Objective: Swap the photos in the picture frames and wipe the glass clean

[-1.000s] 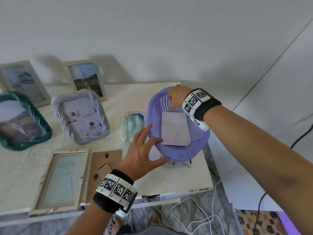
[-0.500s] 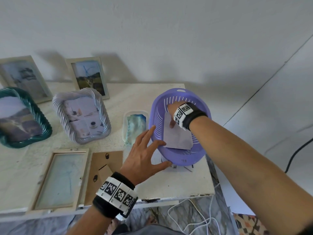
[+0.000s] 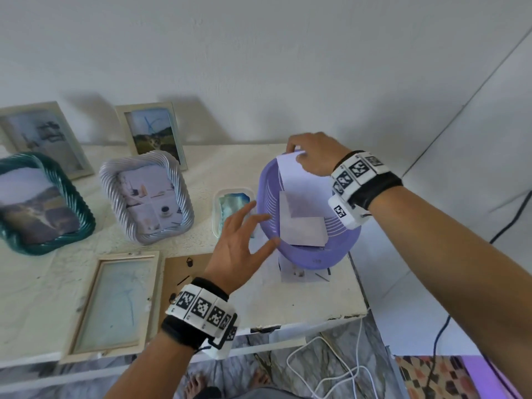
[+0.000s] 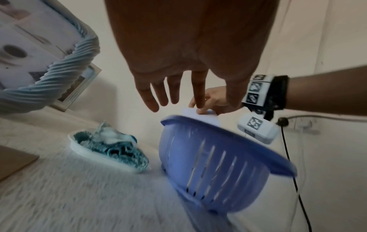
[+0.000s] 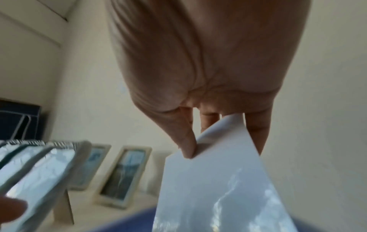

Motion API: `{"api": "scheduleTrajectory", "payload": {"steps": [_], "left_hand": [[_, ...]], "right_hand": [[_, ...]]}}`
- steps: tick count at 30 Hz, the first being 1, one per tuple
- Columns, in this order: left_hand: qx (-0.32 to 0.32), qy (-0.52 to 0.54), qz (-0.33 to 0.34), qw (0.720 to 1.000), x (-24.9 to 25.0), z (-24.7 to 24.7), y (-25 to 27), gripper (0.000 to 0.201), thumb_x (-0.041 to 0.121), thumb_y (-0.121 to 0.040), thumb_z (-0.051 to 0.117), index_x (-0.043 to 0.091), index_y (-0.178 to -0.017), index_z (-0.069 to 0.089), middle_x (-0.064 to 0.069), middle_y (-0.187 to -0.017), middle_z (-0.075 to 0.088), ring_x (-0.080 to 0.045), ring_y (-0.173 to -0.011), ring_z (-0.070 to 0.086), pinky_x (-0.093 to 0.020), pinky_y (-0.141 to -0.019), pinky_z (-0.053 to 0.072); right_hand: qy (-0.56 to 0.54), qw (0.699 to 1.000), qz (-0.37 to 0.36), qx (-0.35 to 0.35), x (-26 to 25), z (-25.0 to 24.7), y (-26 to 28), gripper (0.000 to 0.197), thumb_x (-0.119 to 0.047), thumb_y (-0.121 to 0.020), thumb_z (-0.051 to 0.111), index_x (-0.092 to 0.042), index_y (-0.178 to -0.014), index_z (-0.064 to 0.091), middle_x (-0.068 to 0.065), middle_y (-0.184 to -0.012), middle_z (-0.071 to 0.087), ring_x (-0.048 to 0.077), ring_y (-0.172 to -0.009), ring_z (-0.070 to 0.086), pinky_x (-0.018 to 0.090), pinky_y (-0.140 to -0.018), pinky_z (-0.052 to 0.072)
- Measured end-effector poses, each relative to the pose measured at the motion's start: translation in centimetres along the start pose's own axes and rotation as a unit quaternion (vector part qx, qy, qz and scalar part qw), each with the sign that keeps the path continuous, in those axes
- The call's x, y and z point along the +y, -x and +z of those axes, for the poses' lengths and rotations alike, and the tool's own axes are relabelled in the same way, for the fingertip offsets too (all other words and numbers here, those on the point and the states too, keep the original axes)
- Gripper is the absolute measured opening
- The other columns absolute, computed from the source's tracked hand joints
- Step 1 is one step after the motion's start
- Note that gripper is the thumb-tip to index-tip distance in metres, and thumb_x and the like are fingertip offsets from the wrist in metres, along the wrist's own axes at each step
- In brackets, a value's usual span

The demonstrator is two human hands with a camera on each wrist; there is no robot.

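Right hand point(image 3: 312, 152) pinching white glossy photo print point(image 3: 299, 185) by its top edge, above the tilted purple slotted plastic basket point(image 3: 267, 197). Left hand point(image 3: 240, 243) spread flat, fingers straight, at the basket's near rim, gripping nothing.

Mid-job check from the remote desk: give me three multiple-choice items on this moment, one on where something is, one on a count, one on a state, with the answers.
1. Where does the blue cloth lie?
A. in a white dish left of the purple basket
B. on the open wooden frame
C. inside the basket

2. How many frames stand upright with pictures in them?
A. two
B. four
C. six

3. What is the right hand doing?
A. resting flat on the table
B. pinching a photo at the basket's far rim
C. wiping glass

Answers: 1 A, the dish sits beside the purple basket. 2 B, two plain and two rope-edged frames stand. 3 B, thumb and fingers pinch the photo, seen in the right wrist view.
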State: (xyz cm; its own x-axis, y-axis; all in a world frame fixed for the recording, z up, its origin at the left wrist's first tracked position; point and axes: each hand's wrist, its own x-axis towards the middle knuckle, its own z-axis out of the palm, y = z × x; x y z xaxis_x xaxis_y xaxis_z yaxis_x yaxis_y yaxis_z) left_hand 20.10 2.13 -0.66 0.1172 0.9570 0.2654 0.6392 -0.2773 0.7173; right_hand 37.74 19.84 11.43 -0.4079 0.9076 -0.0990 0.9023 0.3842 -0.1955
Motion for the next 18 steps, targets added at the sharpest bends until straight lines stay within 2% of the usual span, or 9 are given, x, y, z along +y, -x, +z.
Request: {"api": "scheduleTrajectory", "payload": {"steps": [1, 3, 6, 7, 10, 12, 14, 16, 18], "left_hand": [[0.024, 0.017, 0.002, 1.0, 0.2, -0.8, -0.2, 0.049, 0.054, -0.089, 0.056, 0.025, -0.128, 0.057, 0.0, -0.146, 0.047, -0.017, -0.134, 0.043, -0.032, -0.108, 0.038], [0.072, 0.061, 0.003, 0.995, 0.5, -2.5, -0.8, 0.041, 0.041, -0.091, 0.06, 0.02, -0.126, 0.06, 0.002, -0.13, 0.06, -0.009, -0.117, 0.056, -0.03, -0.096, 0.049], [0.106, 0.131, -0.026, 0.985, 1.1, -5.6, -1.2, 0.035, 0.033, -0.094, 0.062, 0.02, -0.127, 0.06, 0.005, -0.12, 0.065, 0.0, -0.103, 0.062, -0.021, -0.085, 0.051], [0.107, 0.146, -0.037, 0.983, 1.2, -6.7, -1.2, 0.033, 0.03, -0.095, 0.063, 0.021, -0.127, 0.06, 0.006, -0.12, 0.065, 0.001, -0.103, 0.063, -0.02, -0.084, 0.052], [0.09, 0.2, -0.072, 0.973, 0.6, -9.9, -0.6, 0.029, 0.027, -0.095, 0.064, 0.019, -0.123, 0.064, 0.006, -0.111, 0.07, -0.002, -0.098, 0.066, -0.021, -0.082, 0.053], [0.069, 0.244, -0.084, 0.964, -0.5, -11.9, 0.3, 0.022, 0.024, -0.096, 0.064, 0.016, -0.115, 0.068, 0.0, -0.102, 0.074, -0.013, -0.093, 0.07, -0.029, -0.079, 0.055], [0.063, 0.267, -0.097, 0.957, -1.9, -13.6, 1.7, 0.015, 0.017, -0.096, 0.062, 0.013, -0.109, 0.069, -0.004, -0.099, 0.075, -0.015, -0.087, 0.069, -0.026, -0.071, 0.053], [0.071, 0.287, -0.118, 0.948, -3.2, -15.2, 3.2, 0.014, 0.011, -0.096, 0.061, 0.009, -0.107, 0.069, -0.007, -0.098, 0.075, -0.013, -0.084, 0.07, -0.022, -0.067, 0.053], [0.088, 0.313, -0.14, 0.935, -4.3, -16.8, 4.6, 0.014, 0.008, -0.096, 0.06, 0.009, -0.106, 0.069, -0.009, -0.098, 0.075, -0.017, -0.086, 0.072, -0.026, -0.068, 0.057]], "right_hand": [[-0.01, 1.0, -0.002, 0.023, -0.6, -1.1, 0.9, 0.03, -0.006, -0.09, 0.045, -0.02, -0.112, 0.06, 0.002, -0.092, 0.055, 0.026, -0.082, 0.052, 0.029, -0.071, 0.037], [-0.03, 0.997, -0.014, 0.066, -2.2, -3.0, 2.8, 0.028, -0.007, -0.091, 0.045, -0.02, -0.11, 0.06, -0.002, -0.076, 0.054, 0.022, -0.069, 0.051, 0.029, -0.066, 0.037], [-0.098, 0.988, -0.049, 0.106, -5.4, -4.5, 5.3, 0.023, -0.009, -0.09, 0.048, -0.021, -0.104, 0.062, -0.001, -0.067, 0.055, 0.02, -0.062, 0.051, 0.032, -0.061, 0.04], [-0.126, 0.984, -0.065, 0.111, -6.6, -4.6, 6.0, 0.022, -0.009, -0.089, 0.05, -0.022, -0.102, 0.062, 0.0, -0.067, 0.056, 0.02, -0.063, 0.052, 0.032, -0.063, 0.041], [-0.208, 0.968, -0.093, 0.1, -10.4, -3.4, 7.2, 0.02, -0.01, -0.089, 0.055, -0.022, -0.102, 0.065, -0.002, -0.07, 0.058, 0.009, -0.062, 0.051, 0.02, -0.062, 0.04], [-0.256, 0.956, -0.103, 0.097, -12.6, -1.8, 7.5, 0.02, -0.01, -0.09, 0.057, -0.019, -0.105, 0.066, 0.004, -0.075, 0.06, 0.012, -0.067, 0.053, 0.02, -0.065, 0.041], [-0.297, 0.941, -0.112, 0.118, -14.7, 0.0, 7.7, 0.022, -0.011, -0.091, 0.059, -0.02, -0.11, 0.065, 0.003, -0.078, 0.058, 0.014, -0.073, 0.055, 0.021, -0.07, 0.042], [-0.338, 0.924, -0.092, 0.155, -16.4, 2.0, 8.1, 0.03, -0.014, -0.091, 0.061, -0.022, -0.12, 0.06, -0.004, -0.086, 0.057, 0.007, -0.077, 0.056, 0.015, -0.072, 0.044], [-0.401, 0.901, -0.043, 0.158, -18.1, 4.2, 8.6, 0.037, -0.016, -0.092, 0.064, -0.022, -0.127, 0.055, 0.0, -0.095, 0.058, 0.011, -0.079, 0.061, 0.023, -0.072, 0.052]]}}
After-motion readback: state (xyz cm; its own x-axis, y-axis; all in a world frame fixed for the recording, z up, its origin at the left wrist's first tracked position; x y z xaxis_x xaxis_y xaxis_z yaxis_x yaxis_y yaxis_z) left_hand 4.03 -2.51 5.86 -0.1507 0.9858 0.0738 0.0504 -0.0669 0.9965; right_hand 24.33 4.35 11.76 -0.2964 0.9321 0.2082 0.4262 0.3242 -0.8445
